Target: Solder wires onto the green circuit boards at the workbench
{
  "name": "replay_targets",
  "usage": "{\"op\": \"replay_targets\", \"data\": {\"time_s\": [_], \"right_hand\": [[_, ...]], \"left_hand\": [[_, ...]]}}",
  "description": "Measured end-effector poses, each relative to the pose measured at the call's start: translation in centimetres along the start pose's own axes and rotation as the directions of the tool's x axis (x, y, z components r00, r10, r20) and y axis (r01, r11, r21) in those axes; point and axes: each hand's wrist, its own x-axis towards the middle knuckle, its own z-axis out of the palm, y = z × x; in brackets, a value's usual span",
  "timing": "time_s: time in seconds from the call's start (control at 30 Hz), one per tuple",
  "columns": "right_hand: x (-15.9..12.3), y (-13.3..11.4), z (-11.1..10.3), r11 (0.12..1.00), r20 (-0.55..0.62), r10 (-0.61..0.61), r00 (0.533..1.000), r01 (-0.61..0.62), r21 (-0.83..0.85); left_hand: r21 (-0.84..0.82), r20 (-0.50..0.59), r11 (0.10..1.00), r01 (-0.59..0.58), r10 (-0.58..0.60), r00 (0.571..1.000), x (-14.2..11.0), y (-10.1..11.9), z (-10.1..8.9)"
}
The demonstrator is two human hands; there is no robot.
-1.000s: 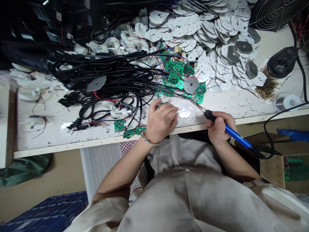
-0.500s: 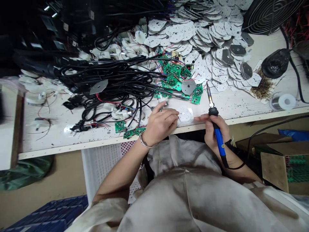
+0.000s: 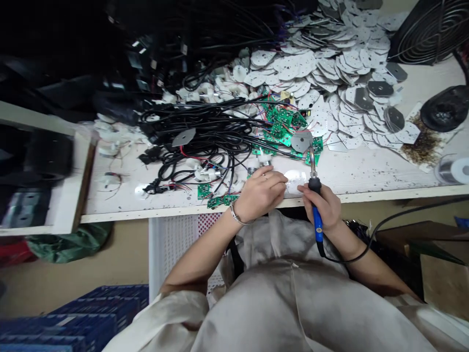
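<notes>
A white circuit board [image 3: 294, 179] lies close to the front edge of the bench, tilted slightly and shiny. My left hand [image 3: 261, 196] has its fingers curled and pinches the board's left edge. My right hand [image 3: 327, 204] is wrapped round the blue handle of a soldering iron [image 3: 318, 226], tip pointing away from me, while a fingertip touches the board's right side. Just beyond my left fingers stands a small motor with a white fitting [image 3: 264, 159]. Green circuit boards [image 3: 282, 124] with wires lie behind, a round grey plate [image 3: 301, 141] on top of them.
White boards are heaped at the back [image 3: 296, 66]. Black cables [image 3: 205, 117] cover the middle. To the right are a solder spool [image 3: 458, 169], a dark iron stand [image 3: 444, 108] beside brown residue, and a fan [image 3: 434, 34]. A wooden frame [image 3: 85, 176] borders the left.
The view has swung left, so the bench appears further right. My right hand has come closer to the white board, its finger now touching it, and the soldering iron is held straighter.
</notes>
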Motion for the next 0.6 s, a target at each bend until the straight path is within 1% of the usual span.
{"op": "replay_targets", "data": {"time_s": [0.07, 0.17, 0.27, 0.33, 0.4, 0.47, 0.53, 0.6], "right_hand": [[-0.1, 0.0, 0.2, 1.0, -0.017, -0.017, 1.0, 0.017, -0.016], [-0.3, 0.2, 0.3, 0.999, -0.025, -0.037, 0.999, 0.037, 0.01], [-0.7, 0.3, 0.2, 0.999, -0.026, -0.033, 0.999, 0.033, -0.005], [-0.7, 0.3, 0.2, 0.999, -0.038, -0.033, 0.999, 0.031, -0.045], [-0.6, 0.3, 0.3, 0.997, -0.048, -0.061, 0.997, 0.058, -0.058], [-0.4, 0.3, 0.3, 0.994, -0.049, -0.098, 0.994, 0.096, -0.046], [-0.3, 0.3, 0.3, 0.993, -0.046, -0.113, 0.993, 0.111, -0.035], [-0.4, 0.4, 0.2, 0.994, -0.038, -0.102, 0.994, 0.1, -0.038]], "left_hand": [[-0.003, -0.004, 1.0, 0.001, -0.001, 1.0, 0.2, 0.2, -0.3], [0.005, -0.078, 0.999, 0.045, -0.045, 0.996, 0.7, 0.4, -1.2], [0.075, -0.139, 0.988, 0.138, -0.126, 0.982, 1.3, -0.2, -2.8], [0.131, -0.191, 0.965, 0.226, -0.2, 0.961, 1.3, -1.3, -4.4], [0.151, -0.283, 0.934, 0.325, -0.274, 0.919, 0.8, -2.9, -6.5], [0.136, -0.382, 0.897, 0.421, -0.345, 0.857, -0.1, -4.8, -9.0], [0.132, -0.458, 0.834, 0.535, -0.428, 0.779, -1.4, -6.7, -11.4], [0.158, -0.506, 0.722, 0.674, -0.527, 0.683, -3.3, -8.2, -13.3]]}}
